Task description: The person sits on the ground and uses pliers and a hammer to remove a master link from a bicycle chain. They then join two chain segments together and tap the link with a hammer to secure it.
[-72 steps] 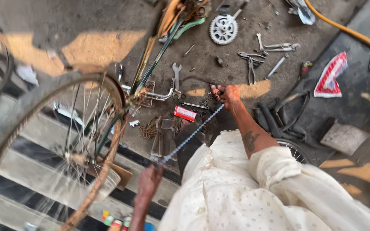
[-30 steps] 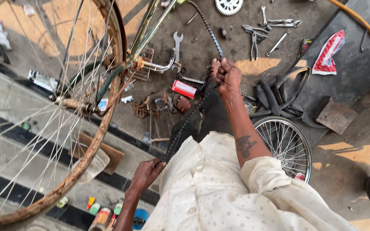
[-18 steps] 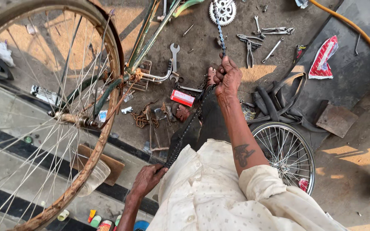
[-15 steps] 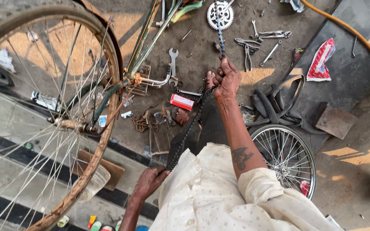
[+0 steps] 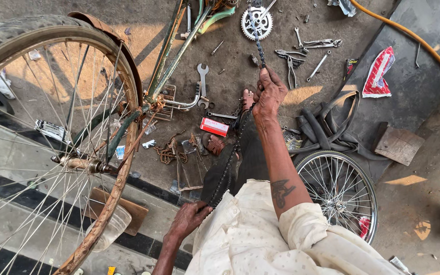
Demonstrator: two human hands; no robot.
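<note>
Down below, the bicycle chain runs taut between both hands over the gritty floor. The right hand pinches its far end beside the chainring; the left hand is clenched on the near end, close to the rusty bicycle wheel. Spanners and pliers lie scattered around.

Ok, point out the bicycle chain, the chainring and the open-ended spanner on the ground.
bicycle chain (image 5: 227, 168), head view, on the taut stretch between the two hands.
chainring (image 5: 256, 23), head view, on its toothed disc.
open-ended spanner (image 5: 202, 84), head view, on the middle of its shaft.
</note>
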